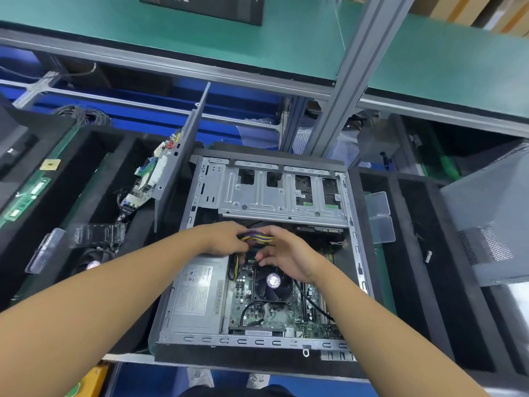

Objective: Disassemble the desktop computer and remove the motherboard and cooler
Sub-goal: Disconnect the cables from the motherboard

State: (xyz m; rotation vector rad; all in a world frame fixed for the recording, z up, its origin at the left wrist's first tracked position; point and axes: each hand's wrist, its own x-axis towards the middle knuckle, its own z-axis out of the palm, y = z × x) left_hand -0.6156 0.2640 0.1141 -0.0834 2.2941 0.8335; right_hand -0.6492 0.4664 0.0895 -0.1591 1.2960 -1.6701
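I have both hands down inside the open case (257, 340), which lies on its side so the board faces up at me. My left hand (226, 237) has its fingers curled round the yellow-and-purple cable bundle (257, 240), gripping it near where it leaves the power supply (197, 293), just below and to the left of those fingers. My right hand (286, 256) meets it from the other side: fingers over the top of the bundle, thumb underneath, pinching the end nearest the plug. I hold it two-handed so that one hand steadies the wires while the other works the connector.

The plug itself is hidden under my fingers, so I cannot tell whether it is seated in the board or already free.

The motherboard (286, 313) sits flat in the case floor, directly below my right fingertips, and the cooler (273, 285), with its fan on top, is just under the right thumb, mounted on the board. The drive cage (274, 193) lies beyond my fingers, apart from them.

My judgement: the power leads must come off first, because they tie the board to the supply.
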